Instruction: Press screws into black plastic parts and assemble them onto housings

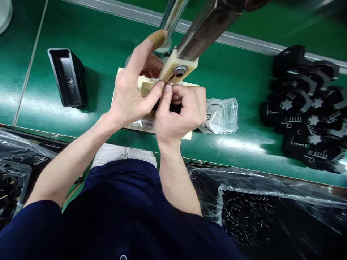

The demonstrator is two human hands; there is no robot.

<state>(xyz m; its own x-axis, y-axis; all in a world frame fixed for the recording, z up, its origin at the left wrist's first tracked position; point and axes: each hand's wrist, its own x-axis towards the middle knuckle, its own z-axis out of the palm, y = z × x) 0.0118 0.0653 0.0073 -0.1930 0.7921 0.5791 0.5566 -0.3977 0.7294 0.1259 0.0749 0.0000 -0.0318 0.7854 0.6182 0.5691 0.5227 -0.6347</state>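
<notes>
My left hand (130, 86) reaches over a cream fixture (188, 135) on the green bench. Its index finger, in a tan finger cover, stretches upward; the thumb stands apart, and the other fingers bend behind the cream block. The left thumb tip meets the fingertips of my right hand (180, 112), which is closed in a pinch. Anything between those fingertips is too small or hidden to make out. Just above them hangs a cream block (187, 68) with a round metal bushing, mounted on a metal bar (206, 32). Dark material shows partly beneath my hands on the fixture.
A black open box (67, 77) stands to the left. A clear printed plastic bag (222, 115) lies right of the fixture. Black moulded parts (311, 108) are piled at the far right. Below the bench edge, a plastic-lined bin (246, 216) holds small black pieces.
</notes>
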